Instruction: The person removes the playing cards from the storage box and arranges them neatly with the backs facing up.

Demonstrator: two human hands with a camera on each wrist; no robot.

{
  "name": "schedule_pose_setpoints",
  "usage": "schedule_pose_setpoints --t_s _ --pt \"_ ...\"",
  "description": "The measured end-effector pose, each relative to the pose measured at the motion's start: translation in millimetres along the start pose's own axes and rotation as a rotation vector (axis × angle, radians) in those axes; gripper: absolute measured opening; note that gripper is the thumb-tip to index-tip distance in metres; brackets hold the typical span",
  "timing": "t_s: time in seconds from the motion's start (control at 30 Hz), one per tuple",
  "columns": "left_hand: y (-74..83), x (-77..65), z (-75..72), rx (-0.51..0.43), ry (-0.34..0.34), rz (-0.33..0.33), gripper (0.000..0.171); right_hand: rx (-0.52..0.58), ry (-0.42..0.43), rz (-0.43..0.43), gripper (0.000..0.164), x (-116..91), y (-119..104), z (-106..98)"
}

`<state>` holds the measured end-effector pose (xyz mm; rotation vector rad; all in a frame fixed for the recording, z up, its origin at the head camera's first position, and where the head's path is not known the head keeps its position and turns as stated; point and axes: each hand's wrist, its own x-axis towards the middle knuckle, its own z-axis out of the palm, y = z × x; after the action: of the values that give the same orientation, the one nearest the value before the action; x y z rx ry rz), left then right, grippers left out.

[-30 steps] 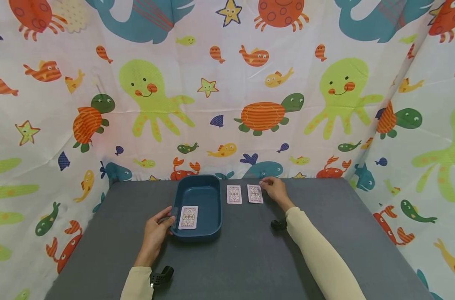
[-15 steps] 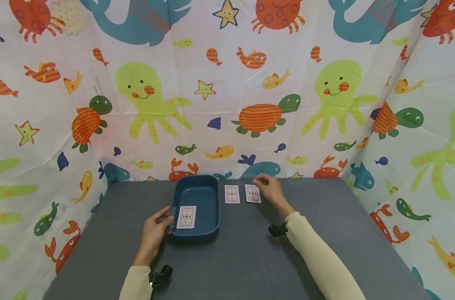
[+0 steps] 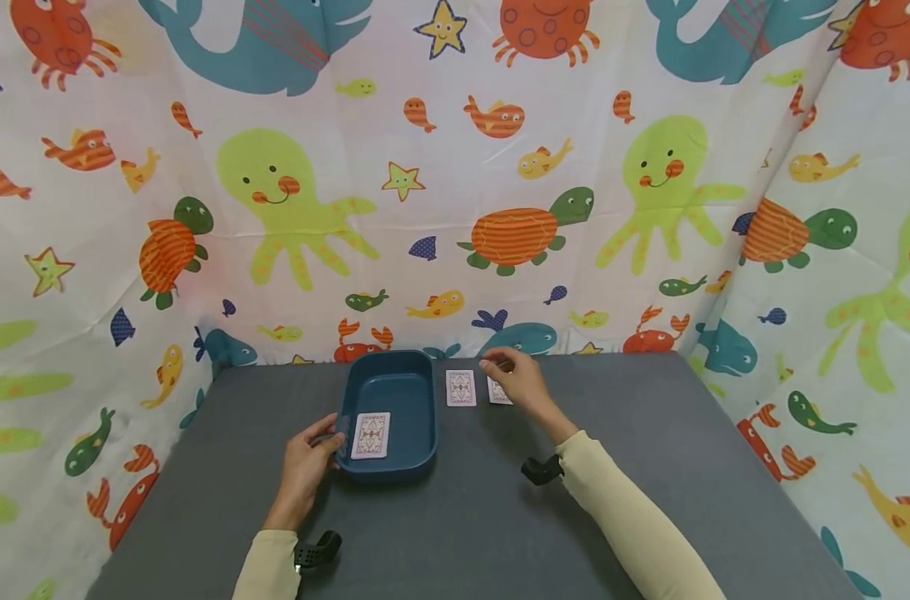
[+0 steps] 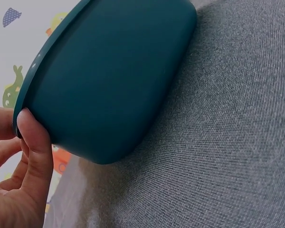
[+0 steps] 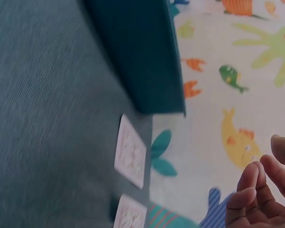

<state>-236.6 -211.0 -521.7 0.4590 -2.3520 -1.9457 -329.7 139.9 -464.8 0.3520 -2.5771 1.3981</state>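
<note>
My left hand (image 3: 303, 473) pinches the left rim of a dark blue plastic tray (image 3: 412, 404), thumb outside and fingers over the edge in the left wrist view. Inside the tray, toward its near left, lies a playing card or small stack of cards (image 3: 371, 436) with the patterned back up. To the right of the tray a face-down playing card (image 3: 461, 388) rests on the table. Beside it is a second face-down card (image 3: 497, 392), partly hidden behind my right hand (image 3: 525, 385). That hand hovers above the cards, fingers loosely bent, nothing between them in the right wrist view.
A grey cloth-covered table (image 3: 477, 517) carries everything. Behind it and at both sides hangs a white curtain (image 3: 425, 200) printed with sea animals; it meets the table's back edge just behind the cards and tray. A dark band sits on each wrist.
My right hand has moved left from the right edge of the second card to over it, covering part of it. The left hand stays on the tray rim; the view shifts slightly.
</note>
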Motion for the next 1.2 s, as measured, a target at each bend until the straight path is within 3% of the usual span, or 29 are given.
schedule_pose_setpoints --t_s 0.5,0.87,1.2 --pt "-2.9 0.0 -5.2 0.017 0.000 0.011 0.046 0.134 -0.051 -0.126 0.028 -14.0 -49.0 28.6" --pt "-1.9 -2.4 -3.1 0.027 -0.008 0.015 0.048 0.211 -0.090 -0.145 0.028 -22.0 -65.0 56.1" --pt "-2.7 -2.7 -0.1 0.033 -0.011 0.026 0.047 0.237 -0.142 -0.094 0.026 -27.5 -77.0 79.6"
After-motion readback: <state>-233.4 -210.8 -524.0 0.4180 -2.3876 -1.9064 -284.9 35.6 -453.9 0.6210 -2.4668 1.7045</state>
